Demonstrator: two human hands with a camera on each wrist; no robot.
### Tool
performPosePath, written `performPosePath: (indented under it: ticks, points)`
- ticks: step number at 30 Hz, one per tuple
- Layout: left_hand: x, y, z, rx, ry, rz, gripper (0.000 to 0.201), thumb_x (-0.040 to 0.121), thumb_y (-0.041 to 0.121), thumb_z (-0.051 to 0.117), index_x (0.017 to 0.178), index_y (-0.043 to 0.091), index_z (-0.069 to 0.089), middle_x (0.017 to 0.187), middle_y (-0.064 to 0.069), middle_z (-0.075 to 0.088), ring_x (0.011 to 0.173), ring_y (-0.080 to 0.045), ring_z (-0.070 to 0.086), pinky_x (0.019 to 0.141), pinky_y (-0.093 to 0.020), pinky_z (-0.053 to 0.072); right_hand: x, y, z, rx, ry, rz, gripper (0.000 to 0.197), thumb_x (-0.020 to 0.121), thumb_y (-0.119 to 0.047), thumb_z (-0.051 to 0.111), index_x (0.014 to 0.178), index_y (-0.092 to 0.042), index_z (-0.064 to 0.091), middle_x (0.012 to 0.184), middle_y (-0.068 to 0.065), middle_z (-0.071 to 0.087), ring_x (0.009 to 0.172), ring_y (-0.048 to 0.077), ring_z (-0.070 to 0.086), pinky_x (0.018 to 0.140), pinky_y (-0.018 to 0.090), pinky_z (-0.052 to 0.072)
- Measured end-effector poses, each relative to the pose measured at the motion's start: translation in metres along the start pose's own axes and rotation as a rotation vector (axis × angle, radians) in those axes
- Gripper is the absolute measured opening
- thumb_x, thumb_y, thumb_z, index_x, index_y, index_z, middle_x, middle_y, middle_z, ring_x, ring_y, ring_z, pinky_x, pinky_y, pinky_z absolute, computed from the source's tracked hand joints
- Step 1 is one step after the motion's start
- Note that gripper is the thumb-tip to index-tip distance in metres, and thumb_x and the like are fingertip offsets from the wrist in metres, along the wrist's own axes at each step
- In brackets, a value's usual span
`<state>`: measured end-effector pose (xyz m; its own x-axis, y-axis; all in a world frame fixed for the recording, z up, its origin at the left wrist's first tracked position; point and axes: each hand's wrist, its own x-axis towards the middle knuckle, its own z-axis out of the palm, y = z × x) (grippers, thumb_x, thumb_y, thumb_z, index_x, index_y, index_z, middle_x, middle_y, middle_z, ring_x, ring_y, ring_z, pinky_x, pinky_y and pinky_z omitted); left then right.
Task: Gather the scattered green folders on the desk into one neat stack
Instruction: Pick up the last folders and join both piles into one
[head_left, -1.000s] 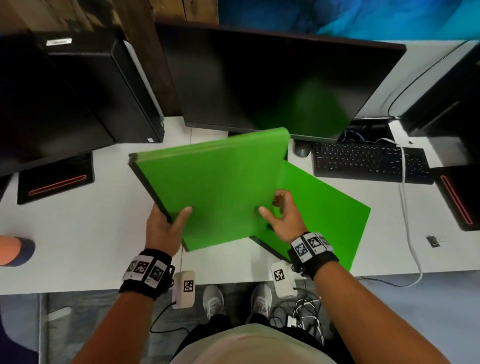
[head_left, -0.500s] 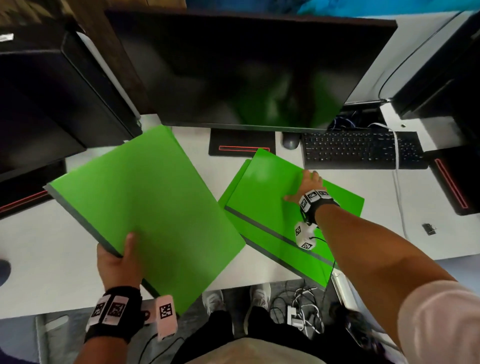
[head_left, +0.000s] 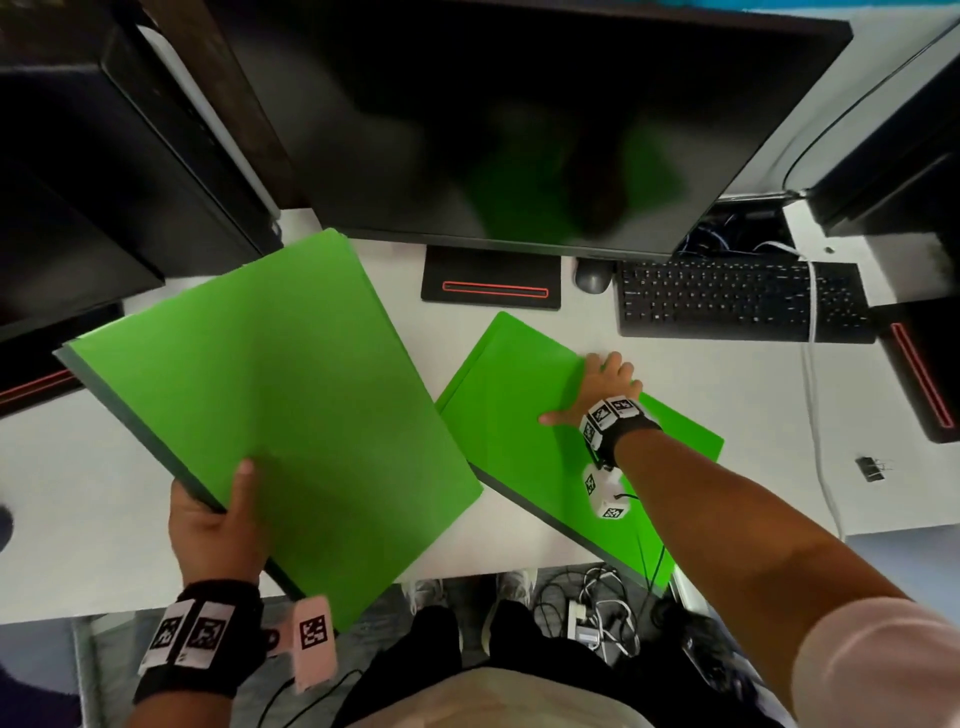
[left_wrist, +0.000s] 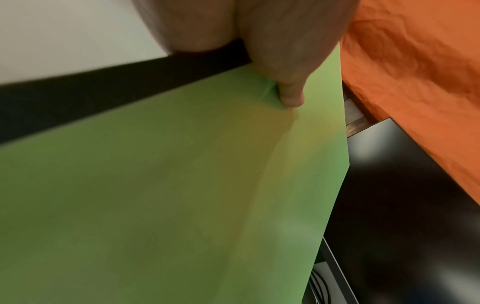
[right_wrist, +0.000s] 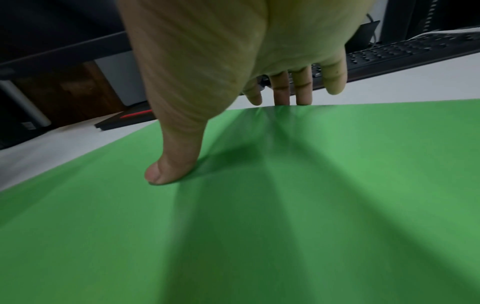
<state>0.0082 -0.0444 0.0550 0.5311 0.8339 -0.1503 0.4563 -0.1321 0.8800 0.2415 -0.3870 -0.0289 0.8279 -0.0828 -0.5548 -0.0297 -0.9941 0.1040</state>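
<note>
Desk (head_left: 675, 364): white top; carries every item below.
Monitor (head_left: 519, 119): black, dark screen, at the far middle; its base stands just in front of it.
Computer tower (head_left: 130, 156): black, far left.
Held folders (head_left: 270, 405): a green bundle with a dark edge, several thick by the look of it, lifted and tilted above the left half of the desk; the near corner overhangs the desk's edge.
Desk folders (head_left: 519, 441): at least two green folders lying flat on the right half, fanned out of line, the near corner jutting past the desk's near edge.
Keyboard (head_left: 737, 299): black, far right, beyond the desk folders and apart from them.
Left hand (head_left: 218, 525): grips the held folders at their near left edge; thumb on top, fingers curled underneath. In the left wrist view a fingertip dents the underside.
Right hand (head_left: 605, 387): laid on the desk folders at their far right edge; fingers (right_wrist: 281, 90) straight and slightly spread, tips at the edge, thumb (right_wrist: 171, 160) splayed and pressing the cover.
Mouse (head_left: 591, 278): grey, between the monitor base and the keyboard.
Binder clip (head_left: 870, 467): small, black, right of the folders, well apart.
Handling, judged: light, thin card; bends readily and creases under a hard pinch; smooth covers likely to slide over one another.
Hold, judged: take a long edge near its middle, thumb above and fingers below; square the edges against the desk.
</note>
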Motion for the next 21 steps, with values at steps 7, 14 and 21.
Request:
performPosePath:
  ticks: [7, 14, 21]
  points:
    - [0.001, -0.001, -0.002, 0.003, 0.006, 0.004, 0.035, 0.086, 0.031, 0.064, 0.112, 0.009, 0.056, 0.108, -0.017, 0.067, 0.092, -0.027, 0.064, 0.082, -0.045, 0.053, 0.002, -0.004, -0.006, 0.022, -0.048, 0.067, 0.129, 0.034, -0.08, 0.074, 0.134, -0.009, 0.032, 0.134, 0.014, 0.041, 0.126, 0.034, 0.04, 0.101, 0.051, 0.038]
    - [0.006, -0.006, -0.01, 0.029, 0.001, 0.003, 0.034, 0.084, 0.036, 0.065, 0.108, 0.015, 0.056, 0.108, -0.018, 0.068, 0.097, -0.033, 0.067, 0.085, -0.053, 0.054, 0.003, 0.005, -0.006, 0.261, -0.115, 0.1, 0.12, 0.039, -0.062, 0.086, 0.133, -0.008, 0.035, 0.134, 0.015, 0.045, 0.126, 0.038, 0.046, 0.103, 0.052, 0.043]
    - [0.008, -0.003, -0.007, 0.014, -0.01, 0.022, 0.035, 0.087, 0.027, 0.063, 0.112, 0.005, 0.055, 0.103, -0.011, 0.064, 0.089, -0.021, 0.06, 0.078, -0.035, 0.047, -0.007, 0.018, -0.005, 0.548, -0.087, 0.045, 0.093, 0.055, -0.048, 0.087, 0.128, -0.01, 0.045, 0.13, 0.015, 0.058, 0.12, 0.034, 0.056, 0.097, 0.042, 0.049]
